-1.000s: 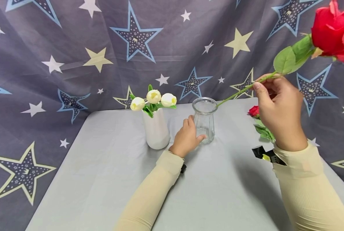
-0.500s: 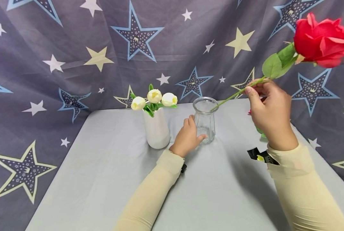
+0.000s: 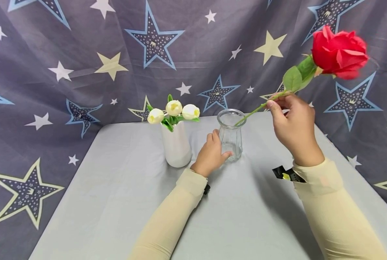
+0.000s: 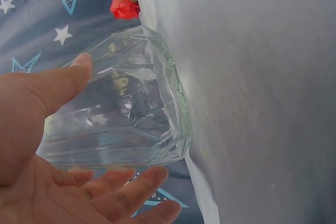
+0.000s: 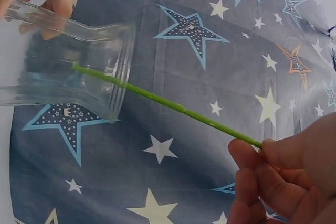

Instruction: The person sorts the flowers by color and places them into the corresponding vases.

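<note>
My right hand [image 3: 294, 126] pinches the thin green stem of a red rose [image 3: 339, 54] between thumb and fingers, just below its leaves. The flower tilts up to the right, and the stem [image 5: 157, 98] slants down left into the mouth of a clear glass vase [image 3: 231, 139]. In the right wrist view the cut end lies inside the vase's neck. My left hand [image 3: 210, 153] holds the vase low on its left side, thumb [image 4: 65, 80] on one side and fingers [image 4: 131, 195] on the other. The vase stands upright on the table.
Left of the glass vase stands a white vase [image 3: 176, 148] with cream tulips [image 3: 173, 108]. Another red rose [image 4: 125, 6] shows in the left wrist view. A grey cloth covers the table [image 3: 99, 202]; a star-patterned curtain [image 3: 193, 47] hangs behind.
My right hand has moved left and slightly down with the rose, and the stem's end has gone from the vase's rim into its mouth. The left hand and glass vase have stayed in place.
</note>
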The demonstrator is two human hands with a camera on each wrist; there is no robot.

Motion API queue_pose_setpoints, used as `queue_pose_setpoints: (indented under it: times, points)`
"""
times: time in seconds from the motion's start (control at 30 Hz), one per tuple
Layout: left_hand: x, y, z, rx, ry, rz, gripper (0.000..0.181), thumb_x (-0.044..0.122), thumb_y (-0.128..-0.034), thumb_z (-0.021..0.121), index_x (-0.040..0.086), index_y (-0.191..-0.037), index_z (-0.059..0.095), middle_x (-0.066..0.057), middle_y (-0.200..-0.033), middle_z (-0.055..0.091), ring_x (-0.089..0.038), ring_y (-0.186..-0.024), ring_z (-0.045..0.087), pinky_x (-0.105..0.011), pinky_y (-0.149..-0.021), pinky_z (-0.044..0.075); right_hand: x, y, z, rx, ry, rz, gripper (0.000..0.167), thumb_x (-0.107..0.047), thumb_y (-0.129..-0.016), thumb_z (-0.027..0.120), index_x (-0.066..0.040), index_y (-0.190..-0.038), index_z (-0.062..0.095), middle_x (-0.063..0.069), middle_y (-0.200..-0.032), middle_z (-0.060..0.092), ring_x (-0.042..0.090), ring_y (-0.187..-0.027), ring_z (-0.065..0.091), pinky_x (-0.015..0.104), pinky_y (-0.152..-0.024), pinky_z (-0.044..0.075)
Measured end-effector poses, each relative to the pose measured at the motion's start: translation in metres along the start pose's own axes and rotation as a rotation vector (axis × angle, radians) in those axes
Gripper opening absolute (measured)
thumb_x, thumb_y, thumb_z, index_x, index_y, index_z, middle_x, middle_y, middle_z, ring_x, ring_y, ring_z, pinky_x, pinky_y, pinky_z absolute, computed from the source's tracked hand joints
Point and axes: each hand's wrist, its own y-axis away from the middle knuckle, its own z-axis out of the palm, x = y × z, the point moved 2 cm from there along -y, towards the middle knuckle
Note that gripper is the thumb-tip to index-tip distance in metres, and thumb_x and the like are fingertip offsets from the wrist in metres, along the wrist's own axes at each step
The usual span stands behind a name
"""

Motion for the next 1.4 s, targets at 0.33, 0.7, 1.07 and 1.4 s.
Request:
queue_pose_setpoints:
  times: [0.33,0.7,1.07,1.4]
  points:
    - [0.000,0.001,-0.002,0.015,-0.002,0.013,0.099,0.042,-0.0914,0.079,-0.007,-0.157,0.023,-0.027,-0.141,0.047,-0.036,-0.113,0.066,-0.041,-0.096,0.056,0.006,-0.002,0.015,-0.061,-0.009,0.011,0.018,-0.020,-0.101,0.066,-0.005,-0.104,0.076,0.009,-0.095,0.078,-0.002,-0.081,0.059,0.017,-0.069,0.041]
    - [0.001,0.001,-0.003,0.016,-0.010,0.017,0.099,0.041,-0.0917,0.079,-0.008,-0.156,0.023,-0.027,-0.139,0.047,-0.037,-0.110,0.067,-0.041,-0.095,0.057,0.013,0.001,0.029,-0.137,0.005,0.046,0.016,-0.021,-0.102,0.065,-0.008,-0.103,0.074,0.009,-0.096,0.079,0.023,-0.083,0.067,0.036,-0.069,0.043]
    - [0.001,0.001,-0.003,0.015,-0.009,0.010,0.100,0.044,-0.0908,0.080,-0.007,-0.156,0.023,-0.026,-0.139,0.047,-0.036,-0.108,0.067,-0.042,-0.093,0.057,0.020,0.004,0.043,-0.195,0.025,0.018,0.017,-0.021,-0.103,0.063,-0.008,-0.100,0.075,0.010,-0.091,0.078,0.025,-0.073,0.059,0.038,-0.066,0.041]
    - [0.003,0.001,-0.002,0.005,-0.013,0.006,0.101,0.044,-0.0912,0.079,-0.007,-0.158,0.022,-0.026,-0.140,0.047,-0.035,-0.109,0.067,-0.041,-0.094,0.057,0.023,0.005,0.051,-0.240,0.028,0.048,0.024,-0.025,-0.106,0.058,-0.006,-0.106,0.073,0.009,-0.093,0.078,0.024,-0.068,0.057,0.039,-0.063,0.042]
